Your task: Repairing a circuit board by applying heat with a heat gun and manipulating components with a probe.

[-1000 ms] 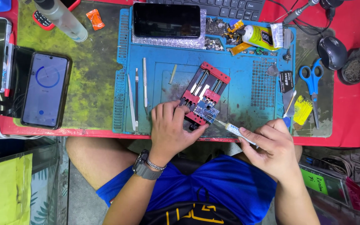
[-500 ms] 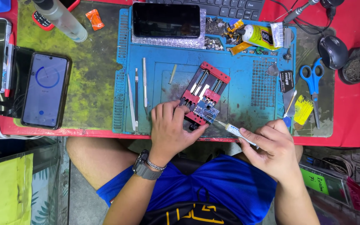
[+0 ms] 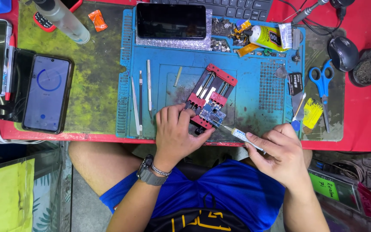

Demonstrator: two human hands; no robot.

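A red clamp fixture (image 3: 211,92) lies tilted on the blue work mat (image 3: 254,90), holding a small blue circuit board (image 3: 212,114). My left hand (image 3: 176,134) rests at the mat's front edge, fingers pressed against the fixture's near end. My right hand (image 3: 280,152) grips a thin syringe-like tube (image 3: 241,135) with a fine nozzle; its tip touches the right edge of the circuit board.
Tweezers and thin metal tools (image 3: 141,101) lie on the mat's left. A dark phone (image 3: 171,20) sits at the back, a glue tube (image 3: 268,38) beside it. Blue scissors (image 3: 322,88) lie right. A lit phone (image 3: 48,99) rests on the green mat, left.
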